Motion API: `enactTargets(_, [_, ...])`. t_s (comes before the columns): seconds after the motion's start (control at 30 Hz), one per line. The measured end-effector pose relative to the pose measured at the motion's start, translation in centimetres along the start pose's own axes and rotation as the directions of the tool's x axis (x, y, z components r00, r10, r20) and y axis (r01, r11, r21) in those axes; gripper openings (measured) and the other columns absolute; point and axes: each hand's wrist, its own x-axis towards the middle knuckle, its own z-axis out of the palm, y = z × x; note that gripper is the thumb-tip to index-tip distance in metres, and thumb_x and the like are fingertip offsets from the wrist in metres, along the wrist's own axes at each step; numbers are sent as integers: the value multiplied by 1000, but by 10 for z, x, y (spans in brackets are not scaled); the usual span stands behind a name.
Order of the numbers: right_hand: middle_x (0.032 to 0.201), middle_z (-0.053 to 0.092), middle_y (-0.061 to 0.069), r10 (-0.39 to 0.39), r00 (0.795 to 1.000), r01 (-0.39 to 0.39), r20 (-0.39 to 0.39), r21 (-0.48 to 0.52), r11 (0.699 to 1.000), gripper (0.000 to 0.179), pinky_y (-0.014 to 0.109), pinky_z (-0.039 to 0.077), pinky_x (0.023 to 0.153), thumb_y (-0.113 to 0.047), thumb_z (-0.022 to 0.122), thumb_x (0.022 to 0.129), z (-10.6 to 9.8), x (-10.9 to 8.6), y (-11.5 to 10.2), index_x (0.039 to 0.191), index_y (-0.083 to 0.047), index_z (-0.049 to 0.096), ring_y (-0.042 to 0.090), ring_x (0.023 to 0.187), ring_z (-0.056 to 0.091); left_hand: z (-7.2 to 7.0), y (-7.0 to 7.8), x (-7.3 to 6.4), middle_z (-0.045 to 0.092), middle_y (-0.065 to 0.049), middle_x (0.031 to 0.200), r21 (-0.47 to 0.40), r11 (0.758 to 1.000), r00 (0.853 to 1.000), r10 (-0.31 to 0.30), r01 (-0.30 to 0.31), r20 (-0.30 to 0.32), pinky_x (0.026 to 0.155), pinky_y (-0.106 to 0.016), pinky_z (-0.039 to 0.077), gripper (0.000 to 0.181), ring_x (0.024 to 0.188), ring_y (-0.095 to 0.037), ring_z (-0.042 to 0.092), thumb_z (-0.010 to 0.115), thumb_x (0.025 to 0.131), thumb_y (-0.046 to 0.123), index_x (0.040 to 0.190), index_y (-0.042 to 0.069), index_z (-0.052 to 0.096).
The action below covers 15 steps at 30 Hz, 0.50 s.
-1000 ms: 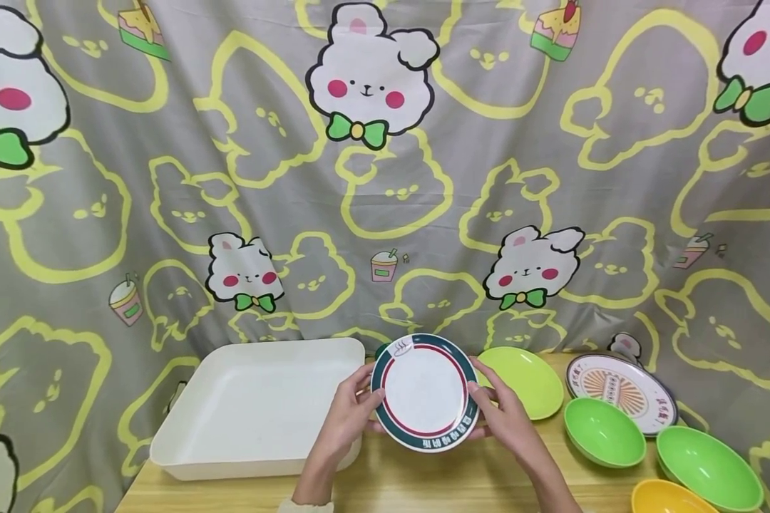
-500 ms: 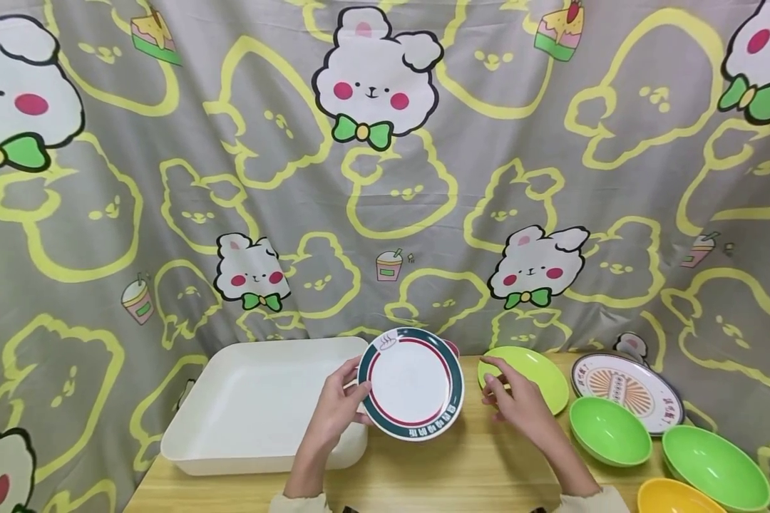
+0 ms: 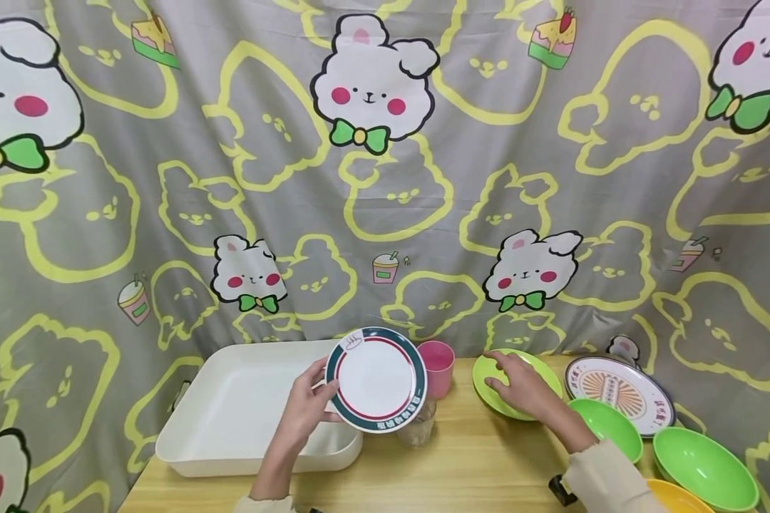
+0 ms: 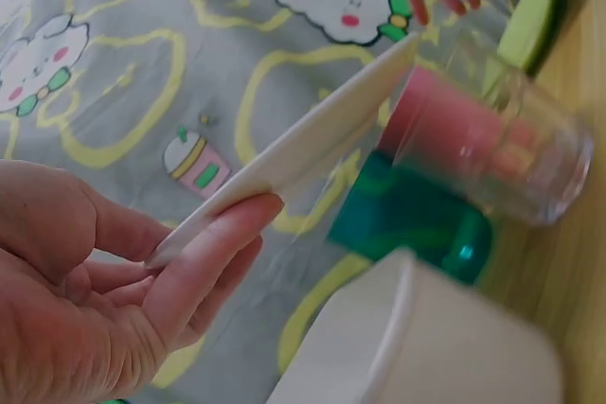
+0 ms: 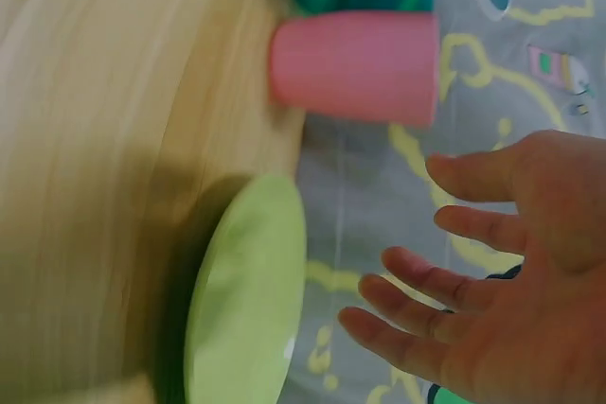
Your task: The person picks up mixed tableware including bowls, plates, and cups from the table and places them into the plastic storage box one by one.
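Note:
My left hand grips the left edge of a white plate with a dark green rim and a red ring. In the left wrist view the plate shows edge-on, thumb on one face and fingers on the other. It is tilted above the table, beside the white basin. My right hand hovers over a yellow-green plate, fingers spread. In the right wrist view a gap shows between that hand and the yellow-green plate. Nothing is in the right hand.
A white basin stands at left. Behind the held plate are a pink cup, a clear glass and a teal cup. At right are a patterned oval plate, green bowls and an orange bowl.
My right hand has let go of the green-rimmed plate and moved right, over the yellow-green plate. The left hand has carried the green-rimmed plate left, uncovering the pink cup and clear glass.

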Motion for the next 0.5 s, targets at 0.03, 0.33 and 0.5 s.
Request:
enactTargets(0.03, [112,64,25,4,1000,-4,25,-8,1000,45,57,56,83,-11,72,95,-1,1,3,134,5,58,42,103,64,-5,0,0,58,-32,131,5,1000,1000,-3,3,-11,57,-43,64,47,93,-30,70,54,101,-6,147,-8,44])
enactTargets(0.33, [133,49,39,20,985,-17,173,-16,1000,55,67,48,96,-14,69,99,-5,6,27,143,9,47,56,121,51,-41,-5,0,55,-34,134,87,996,996,-22,29,-84,57,-43,64,48,96,-31,69,52,103,-5,150,-8,40])
enactTargets(0.5, [136,45,44,22,986,-13,165,-58,998,55,73,42,101,-15,68,99,-8,13,39,142,12,46,63,126,43,-54,-9,-3,53,-36,136,118,992,992,-35,50,-122,58,-42,64,49,94,-28,69,49,105,-3,151,-8,36])
